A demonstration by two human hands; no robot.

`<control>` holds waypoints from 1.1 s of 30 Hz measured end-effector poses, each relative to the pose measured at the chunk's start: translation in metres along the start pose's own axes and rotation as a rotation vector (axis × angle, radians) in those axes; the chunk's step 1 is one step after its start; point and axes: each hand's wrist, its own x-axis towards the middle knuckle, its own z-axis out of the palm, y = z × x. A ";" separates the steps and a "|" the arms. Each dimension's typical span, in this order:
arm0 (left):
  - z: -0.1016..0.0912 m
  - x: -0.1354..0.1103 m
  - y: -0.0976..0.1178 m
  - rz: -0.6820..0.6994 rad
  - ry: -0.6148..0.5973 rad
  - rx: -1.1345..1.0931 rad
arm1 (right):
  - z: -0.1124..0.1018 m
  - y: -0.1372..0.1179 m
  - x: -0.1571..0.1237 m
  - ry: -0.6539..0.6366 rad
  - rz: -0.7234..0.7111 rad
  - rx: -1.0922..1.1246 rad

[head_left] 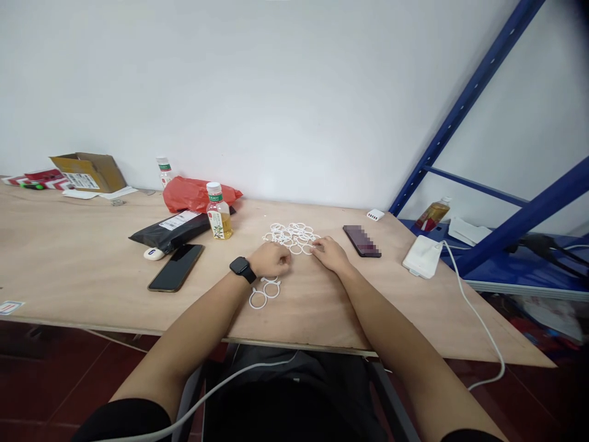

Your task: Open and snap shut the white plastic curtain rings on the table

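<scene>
A pile of thin white curtain rings [294,231], some with a small eyelet, lies on the wooden table in front of me. At the pile's near left edge is my left hand [270,259], its fingers curled closed; what they hold, if anything, is hidden. My right hand [330,253] rests at the right edge of the pile, with its bent fingertips on a white curtain ring [307,250]. Nearer to me, below my left hand, a few separate rings [258,299] lie flat, one partly covered by the hand. A black watch [242,268] is on my left wrist.
Left of the pile are a drink bottle [219,212], a black parcel bag [170,232], a red plastic bag [191,194] and a phone [177,268]. To the right are another phone [361,240] and a white device with a cable [422,257]. A blue rack [464,98] borders the table.
</scene>
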 end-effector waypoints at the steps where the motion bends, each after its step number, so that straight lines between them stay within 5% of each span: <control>1: 0.002 0.000 0.001 -0.005 -0.025 -0.004 | 0.001 -0.001 0.000 -0.006 0.005 -0.002; 5: 0.008 0.000 0.002 -0.053 -0.040 -0.003 | 0.003 -0.004 0.001 -0.022 0.012 0.034; 9: 0.012 0.002 0.000 -0.116 0.087 -0.027 | 0.003 -0.006 -0.002 -0.025 0.015 0.067; 14: 0.017 0.005 -0.001 -0.280 0.153 -0.083 | 0.002 -0.020 -0.008 -0.033 -0.122 0.080; 23: 0.018 0.004 -0.001 -0.237 0.096 -0.051 | 0.001 -0.034 -0.012 -0.066 -0.045 -0.047; 33: 0.019 0.007 -0.001 -0.221 0.233 -0.222 | -0.001 -0.052 -0.018 0.050 -0.282 0.365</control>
